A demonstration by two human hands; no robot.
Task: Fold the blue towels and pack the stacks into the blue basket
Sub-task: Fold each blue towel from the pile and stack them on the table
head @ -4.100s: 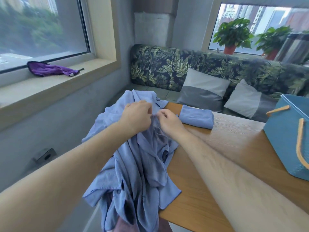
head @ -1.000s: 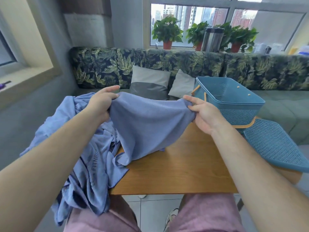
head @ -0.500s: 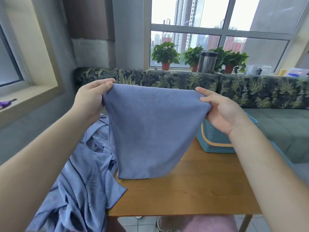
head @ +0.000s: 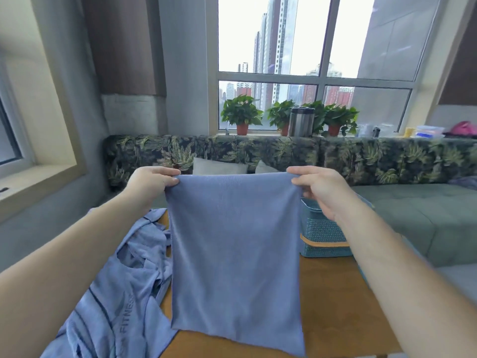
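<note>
1. Pinching the top corners of a blue towel, the left hand and right hand held it spread between them, hanging down over the wooden table.
2. A heap of unfolded blue towels lay below the left hand.
3. The blue basket stood just below the right hand, partly hidden by that wrist.

The wooden table spreads below the two-handed grip on the held towel. Below and to the left of the left hand, a rumpled heap of blue towels lies on the table's left side and spills over its edge. Just under the right hand, the blue basket stands on the far tabletop, partly hidden by that hand
</note>
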